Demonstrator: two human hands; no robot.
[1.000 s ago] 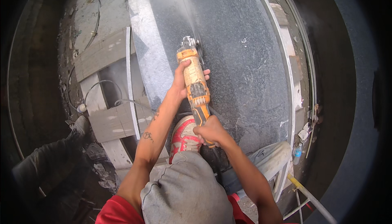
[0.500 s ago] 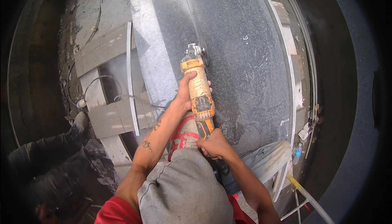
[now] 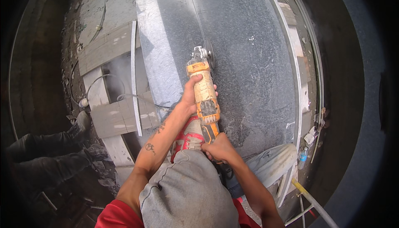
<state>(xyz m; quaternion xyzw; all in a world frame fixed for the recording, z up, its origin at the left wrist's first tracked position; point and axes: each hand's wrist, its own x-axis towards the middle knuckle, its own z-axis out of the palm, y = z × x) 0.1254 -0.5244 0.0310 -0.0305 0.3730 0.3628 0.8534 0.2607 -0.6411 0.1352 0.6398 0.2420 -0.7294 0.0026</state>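
An orange angle grinder (image 3: 203,88) with a light-coloured wrapped body is held in both my hands over a large dark grey stone slab (image 3: 249,78). My left hand (image 3: 192,95) wraps round its body from the left, thumb on top. Farther back, my right hand (image 3: 220,147) grips the rear handle. The grinder's disc (image 3: 211,55) stands on edge at the right of its head, in line with a thin straight cut (image 3: 195,7) running away along the slab. Whitish dust hangs around the far part of the cut. A red and grey shoe (image 3: 189,136) rests under my left forearm.
Wooden planks (image 3: 108,120) lie left of the slab, with a narrow pale strip (image 3: 135,78) across them. A cable (image 3: 145,99) runs over there to a connector (image 3: 84,102). Another person's legs (image 3: 54,144) are at the left. Right are a bottle (image 3: 303,157) and a yellow-ended metal tube (image 3: 311,199).
The grinder sits slightly lower and to the right in view, both hands still on it. The other person's legs at the left show more clearly, with less dust over them.
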